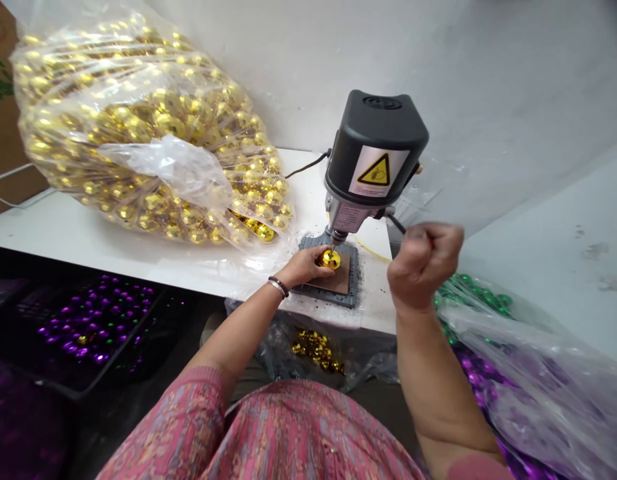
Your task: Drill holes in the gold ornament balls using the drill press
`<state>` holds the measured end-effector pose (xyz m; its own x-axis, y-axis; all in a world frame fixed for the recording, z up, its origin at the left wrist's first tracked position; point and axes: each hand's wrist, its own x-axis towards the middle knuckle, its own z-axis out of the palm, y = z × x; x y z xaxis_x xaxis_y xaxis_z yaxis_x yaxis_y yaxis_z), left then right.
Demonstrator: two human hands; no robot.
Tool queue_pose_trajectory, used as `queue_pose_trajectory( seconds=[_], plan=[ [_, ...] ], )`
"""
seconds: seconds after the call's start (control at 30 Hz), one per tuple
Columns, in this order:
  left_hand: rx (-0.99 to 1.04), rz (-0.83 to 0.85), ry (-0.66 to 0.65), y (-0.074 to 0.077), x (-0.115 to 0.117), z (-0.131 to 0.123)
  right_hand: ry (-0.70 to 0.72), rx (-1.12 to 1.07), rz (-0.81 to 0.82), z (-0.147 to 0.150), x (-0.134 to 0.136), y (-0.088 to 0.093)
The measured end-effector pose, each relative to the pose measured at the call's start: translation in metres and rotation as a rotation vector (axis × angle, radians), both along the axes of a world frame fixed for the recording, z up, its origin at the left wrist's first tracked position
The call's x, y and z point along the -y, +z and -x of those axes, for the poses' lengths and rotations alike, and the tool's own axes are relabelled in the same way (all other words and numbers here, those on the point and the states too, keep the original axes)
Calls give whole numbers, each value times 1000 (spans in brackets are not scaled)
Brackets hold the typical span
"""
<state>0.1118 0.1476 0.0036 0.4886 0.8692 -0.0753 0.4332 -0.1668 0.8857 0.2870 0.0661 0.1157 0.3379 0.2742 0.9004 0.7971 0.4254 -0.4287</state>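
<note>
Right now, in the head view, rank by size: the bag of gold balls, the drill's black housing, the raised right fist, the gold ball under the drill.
Bag of gold balls, largest.
Drill's black housing and right fist: similar, camera nearness leaves them unranked.
Gold ball under the drill, smallest.

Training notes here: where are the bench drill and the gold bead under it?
Bench drill (375,150): head view, point on its black motor housing.
Gold bead (331,259): head view, point on its mirrored surface.

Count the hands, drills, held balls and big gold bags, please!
Hands: 2 (left hand, right hand)
Drills: 1 (drill press)
Held balls: 1 (gold ball)
Big gold bags: 1 (bag)
Total: 5
</note>
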Motion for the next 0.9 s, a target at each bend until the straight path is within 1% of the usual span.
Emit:
queue_pose_trajectory(
  seconds=[0.1,0.17,0.23,0.33,0.37,0.4,0.43,0.53,0.57,0.6,0.67,0.73,0.83,0.9],
  plan=[
    [-4,-15,57,9,12,2,43,-118,128,-1,-6,32],
    [-3,-58,64,15,24,9,62,-153,174,-1,-9,45],
    [-14,-97,-5,19,39,18,82,-180,199,-1,-9,49],
    [-14,-126,-176,21,57,35,96,-208,196,0,-7,48],
    [-15,-134,-188,20,60,40,94,-210,189,1,-7,47],
    [-24,-147,-147,19,61,44,92,-210,184,2,-6,47],
    [-46,-162,-56,17,60,48,93,-211,184,2,-6,47],
    [-223,-227,330,14,45,60,96,-208,195,2,-6,47],
    [-317,-267,426,14,37,64,97,-210,203,1,-6,46],
    [-419,-319,486,15,27,68,97,-211,211,0,-5,46],
    [-614,-441,526,20,6,77,93,-217,225,-2,-5,44],
    [-760,-516,520,25,-16,85,85,-226,226,-2,-5,42],
    [-864,-481,481,29,-42,89,86,-234,222,-2,-4,40],
    [-871,-427,458,27,-52,87,96,-232,216,-1,-3,40]
  ],
)
